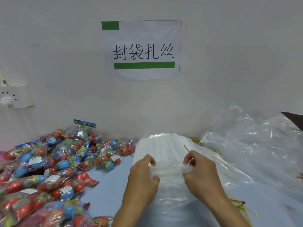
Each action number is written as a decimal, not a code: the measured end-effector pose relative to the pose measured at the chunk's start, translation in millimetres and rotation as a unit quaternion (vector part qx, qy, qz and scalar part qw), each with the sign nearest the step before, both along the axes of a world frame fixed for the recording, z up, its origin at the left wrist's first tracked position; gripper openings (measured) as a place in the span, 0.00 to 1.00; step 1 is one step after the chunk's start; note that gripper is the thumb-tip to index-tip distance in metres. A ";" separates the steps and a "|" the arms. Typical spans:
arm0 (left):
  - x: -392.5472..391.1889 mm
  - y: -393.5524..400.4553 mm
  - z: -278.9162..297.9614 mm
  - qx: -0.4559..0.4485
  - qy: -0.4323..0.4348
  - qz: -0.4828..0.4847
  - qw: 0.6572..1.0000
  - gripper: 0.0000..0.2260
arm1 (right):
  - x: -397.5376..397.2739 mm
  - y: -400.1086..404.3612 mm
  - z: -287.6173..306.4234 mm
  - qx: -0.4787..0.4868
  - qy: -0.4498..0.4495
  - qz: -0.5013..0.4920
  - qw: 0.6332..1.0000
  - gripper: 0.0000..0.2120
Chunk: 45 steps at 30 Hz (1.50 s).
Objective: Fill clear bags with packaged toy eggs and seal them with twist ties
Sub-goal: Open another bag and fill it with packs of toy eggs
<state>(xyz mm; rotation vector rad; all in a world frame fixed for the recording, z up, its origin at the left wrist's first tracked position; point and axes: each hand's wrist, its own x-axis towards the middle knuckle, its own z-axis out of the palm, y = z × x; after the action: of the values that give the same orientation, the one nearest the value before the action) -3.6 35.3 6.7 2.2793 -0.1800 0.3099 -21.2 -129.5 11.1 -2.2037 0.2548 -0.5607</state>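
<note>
A clear bag lies in front of me on top of a stack of flat clear bags. My left hand pinches the left side of its gathered mouth. My right hand grips the right side and also holds a gold twist tie that sticks up past the fingers. A large heap of packaged toy eggs, red and blue in printed wrappers, covers the table's left side.
Crumpled clear plastic is piled at the right against the wall. Loose gold twist ties lie at the right near my forearm. A paper sign hangs on the wall, and a power socket sits at far left.
</note>
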 end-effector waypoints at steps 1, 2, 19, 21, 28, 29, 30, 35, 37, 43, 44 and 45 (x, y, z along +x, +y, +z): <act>0.1 1.2 0.7 0.010 -0.013 0.033 0.999 0.15 | -0.2 -2.1 -0.4 -0.010 0.010 -0.020 1.000 0.15; -0.5 2.1 2.3 0.025 -0.032 0.077 0.996 0.17 | -1.2 -4.0 -0.5 -0.030 0.021 -0.048 0.998 0.15; -12.2 -2.3 13.9 0.140 -0.124 0.109 0.976 0.10 | -12.3 24.7 2.9 -0.198 0.012 0.063 0.978 0.31; -12.7 -0.7 16.1 0.119 -0.114 0.129 0.978 0.09 | -13.3 24.8 5.7 -0.190 0.035 0.000 0.981 0.30; -7.4 -4.5 8.5 0.181 -0.142 -0.015 0.973 0.16 | -10.6 23.7 1.4 -0.089 0.006 0.068 0.994 0.16; -7.4 -3.9 6.8 0.180 -0.129 -0.042 0.974 0.16 | -9.5 21.4 1.6 -0.075 0.005 0.071 0.995 0.17; -7.5 -3.5 4.9 0.171 -0.109 -0.063 0.977 0.16 | -8.6 18.2 1.7 -0.061 0.013 0.076 0.995 0.17; -0.8 3.3 4.9 -0.030 0.029 -0.117 0.992 0.10 | -11.6 -11.5 10.1 -0.032 0.127 0.205 0.970 0.37; -0.2 9.3 8.8 -0.115 0.086 -0.155 0.977 0.10 | -14.8 -24.3 16.9 0.034 0.113 0.256 0.959 0.38; -0.9 32.5 14.2 -0.165 0.191 -0.257 0.933 0.23 | -13.5 -39.7 20.0 0.035 0.085 0.254 0.963 0.14; 4.0 34.4 14.3 -0.173 0.158 -0.203 0.951 0.19 | -14.1 -42.7 19.4 0.027 0.109 0.256 0.960 0.15; 10.1 36.4 14.4 -0.170 0.118 -0.134 0.969 0.14 | -16.2 -46.4 20.1 0.023 0.138 0.267 0.954 0.18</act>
<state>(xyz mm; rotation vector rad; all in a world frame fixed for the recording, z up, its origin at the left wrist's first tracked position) 6.5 71.7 21.0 1.9039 -0.2849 -0.0709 -37.3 -175.9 31.2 -2.1767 -0.1855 0.0508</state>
